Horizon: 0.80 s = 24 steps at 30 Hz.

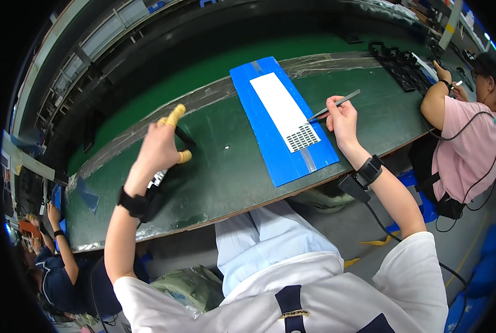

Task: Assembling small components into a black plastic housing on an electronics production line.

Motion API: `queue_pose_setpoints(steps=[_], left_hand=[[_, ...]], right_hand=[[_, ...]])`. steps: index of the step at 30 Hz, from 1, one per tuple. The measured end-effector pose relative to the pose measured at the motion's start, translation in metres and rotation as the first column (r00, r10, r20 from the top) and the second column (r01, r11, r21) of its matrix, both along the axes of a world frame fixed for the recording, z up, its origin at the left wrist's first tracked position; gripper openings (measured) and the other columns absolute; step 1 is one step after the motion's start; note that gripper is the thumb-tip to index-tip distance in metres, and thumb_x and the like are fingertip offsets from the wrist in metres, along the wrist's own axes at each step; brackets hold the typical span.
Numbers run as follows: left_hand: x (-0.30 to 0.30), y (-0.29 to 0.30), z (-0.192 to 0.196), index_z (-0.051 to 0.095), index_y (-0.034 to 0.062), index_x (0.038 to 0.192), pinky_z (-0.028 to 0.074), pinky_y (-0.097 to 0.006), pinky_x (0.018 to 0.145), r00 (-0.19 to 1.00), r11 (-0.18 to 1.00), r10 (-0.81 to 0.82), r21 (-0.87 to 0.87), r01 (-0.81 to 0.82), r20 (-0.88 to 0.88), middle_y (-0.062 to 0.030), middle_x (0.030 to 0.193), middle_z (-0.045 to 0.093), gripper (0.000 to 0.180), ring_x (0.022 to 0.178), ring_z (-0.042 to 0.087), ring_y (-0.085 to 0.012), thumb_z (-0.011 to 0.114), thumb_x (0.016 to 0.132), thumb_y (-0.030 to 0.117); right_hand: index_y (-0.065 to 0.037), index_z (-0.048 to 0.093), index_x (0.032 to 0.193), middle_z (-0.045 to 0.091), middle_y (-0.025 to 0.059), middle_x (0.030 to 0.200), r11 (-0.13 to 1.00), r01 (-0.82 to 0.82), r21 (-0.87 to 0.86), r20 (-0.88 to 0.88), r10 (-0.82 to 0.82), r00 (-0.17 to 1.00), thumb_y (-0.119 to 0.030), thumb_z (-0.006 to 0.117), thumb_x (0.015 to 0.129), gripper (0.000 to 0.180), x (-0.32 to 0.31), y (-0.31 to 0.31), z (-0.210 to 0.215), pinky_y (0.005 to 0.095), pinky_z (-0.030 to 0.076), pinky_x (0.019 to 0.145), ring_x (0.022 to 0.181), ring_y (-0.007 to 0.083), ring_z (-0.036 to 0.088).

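On the left of the bench, my left hand [160, 145] wears yellow finger covers. Its thumb and index finger are spread, and a black bar-like part [185, 137] juts out between them; the other fingers are mostly hidden, apparently curled round it. My right hand [343, 119] pinches grey metal tweezers [342, 100]. The tweezer tips reach the right edge of a white sheet [275, 100], just above rows of small dark rectangular pads [303, 137]. That sheet lies on a long blue board [284, 172], which sits across the bench.
The green bench [225, 183] has a taped far edge, with a green surface beyond. Black plastic parts [395, 64] are heaped at the far right, near a seated person in pink [461, 144]. Another person [64, 272] works at lower left. A black cable [392, 233] trails from my right wrist.
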State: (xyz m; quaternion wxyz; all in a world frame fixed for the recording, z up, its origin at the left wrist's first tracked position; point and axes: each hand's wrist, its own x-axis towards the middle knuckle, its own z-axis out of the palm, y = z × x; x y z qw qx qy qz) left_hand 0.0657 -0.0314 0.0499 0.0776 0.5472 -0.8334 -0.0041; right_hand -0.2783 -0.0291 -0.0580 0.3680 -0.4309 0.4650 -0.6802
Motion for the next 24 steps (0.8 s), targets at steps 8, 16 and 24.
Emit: queue_pose_setpoints(steps=[8,16,24], left_hand=[[0.032,0.004,-0.022,0.016,0.0082,0.127,0.029,-0.041,0.091,1.000,1.000,0.002,0.027,-0.002,-0.013,-0.0252,0.122,0.026,0.099,0.111,0.029,-0.0377,0.074,0.051,0.033],[0.107,0.053,-0.027,0.013,0.0028,0.128,0.029,-0.032,0.091,0.955,0.905,0.242,0.396,-0.158,-0.171,-0.0195,0.122,0.033,0.106,0.113,0.033,-0.0290,0.079,0.046,0.016],[0.106,-0.060,-0.015,0.042,-0.0018,0.110,0.040,-0.032,0.081,0.858,0.895,0.430,0.007,-0.446,-0.283,-0.0203,0.098,0.053,0.076,0.095,0.051,-0.0288,0.072,0.049,0.033]], right_hand=[[0.000,0.046,0.085,0.054,0.0092,0.057,0.999,0.003,0.036,-0.042,-0.001,0.999,-0.012,0.049,0.081,0.013,0.003,0.001,-0.003,0.0178,0.023,0.031,0.032,0.0046,0.034],[0.000,0.047,0.083,0.054,0.0081,0.054,0.998,-0.001,0.060,-0.021,0.003,1.000,-0.010,0.051,0.080,0.011,-0.001,-0.003,0.003,0.0178,0.022,0.030,0.032,0.0036,0.035],[-0.003,0.046,0.085,0.053,0.0068,0.053,0.999,-0.031,0.008,-0.001,0.031,1.000,-0.013,0.049,0.082,0.011,0.000,-0.002,0.002,0.0162,0.020,0.029,0.032,0.0024,0.032]])
